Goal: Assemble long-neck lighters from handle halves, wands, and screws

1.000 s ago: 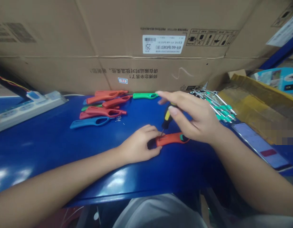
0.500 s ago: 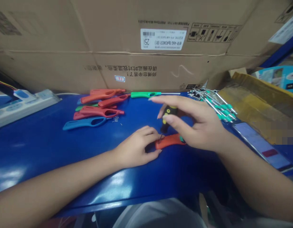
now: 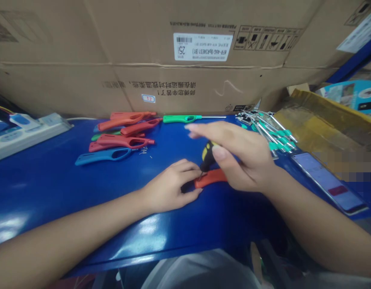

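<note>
My right hand (image 3: 242,154) is closed on a short black-and-yellow screwdriver (image 3: 207,155), thumb against the handle and forefinger stretched out to the left. The screwdriver leans, its thin tip down at the left end of an orange-red lighter (image 3: 211,178) lying flat on the table. Around that same end curl the fingers and thumb of my left hand (image 3: 176,185), gripping the lighter from both sides. The lighter's right part is hidden behind my right hand. Whether a screw sits under the tip is too small to tell.
On the blue table (image 3: 119,224), several lighter shells (image 3: 122,141) are piled left, with small screws (image 3: 143,150) beside them. A green lighter (image 3: 182,119) lies at the back. Metal-tubed inner parts (image 3: 274,134), a phone (image 3: 329,182), a power strip (image 3: 29,134) and a cardboard box (image 3: 149,48) surround the work area.
My right hand has turned on the screwdriver, whose handle now leans differently, with the thumb further over it. My left hand keeps its grip on the lighter. The view has shifted slightly.
</note>
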